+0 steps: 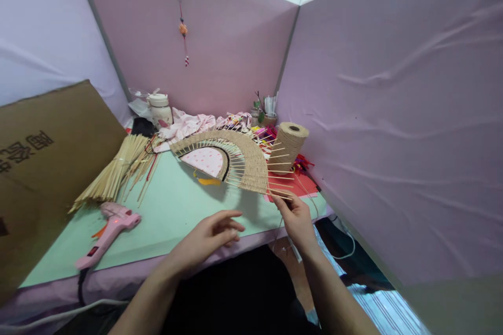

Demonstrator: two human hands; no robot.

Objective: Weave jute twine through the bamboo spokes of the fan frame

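A half-round fan frame (243, 159) of thin wooden sticks, woven with tan twine in an arc, is lifted over the green table. A pink dotted paper piece sits at its centre. My right hand (296, 217) pinches the sticks at the frame's lower right end and holds it up. My left hand (212, 238) hovers below the frame with fingers loosely stretched out, holding nothing. A spool of tan twine (288, 146) stands just behind the frame, and a strand runs down past my right hand.
A pink hot glue gun (110, 233) lies at the table's front left, cord hanging off. A bundle of wooden sticks (118, 170) lies beside a cardboard box (43, 167). A white bottle (160, 110), cloth and craft scraps crowd the back. Pink partition walls (393, 115) enclose the table.
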